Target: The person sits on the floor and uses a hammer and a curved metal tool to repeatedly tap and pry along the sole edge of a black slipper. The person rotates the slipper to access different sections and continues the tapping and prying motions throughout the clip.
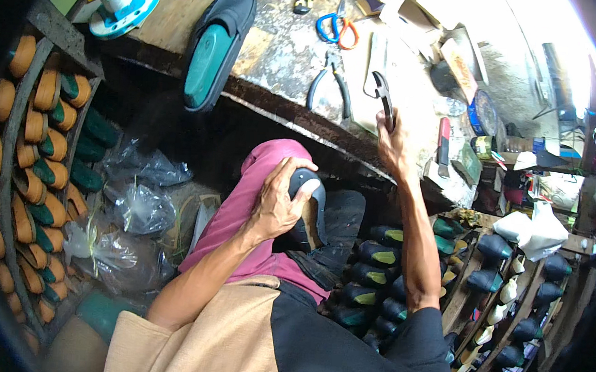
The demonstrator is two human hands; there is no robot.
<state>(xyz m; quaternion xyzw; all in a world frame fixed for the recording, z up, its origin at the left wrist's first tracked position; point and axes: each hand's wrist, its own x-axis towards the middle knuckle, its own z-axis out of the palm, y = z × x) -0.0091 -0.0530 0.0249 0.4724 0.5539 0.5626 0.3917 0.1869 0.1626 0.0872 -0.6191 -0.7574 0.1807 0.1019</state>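
My left hand (pixel 280 202) is wrapped round a black shoe upper on a brown shoe last (pixel 309 229), steadied against my knee in pink trousers (pixel 265 167). Its thumb presses on the near side of the shoe. Over the bench's front edge, my right hand (pixel 396 148) is closed round dark metal pincers (pixel 384 99) with a curved head pointing away from me. To their left on the bench lie pliers with dark and blue handles (pixel 330 82). Beyond these are scissors (pixel 337 30) with blue and orange handles.
A black slip-on shoe with a green insole (pixel 208 64) overhangs the bench (pixel 271 61). A red-handled knife (pixel 444 144) lies right of my right hand. Racks of shoes (pixel 46 170) stand on the left, more shoes (pixel 381 273) at the right. Clear plastic bags (pixel 143 207) lie below.
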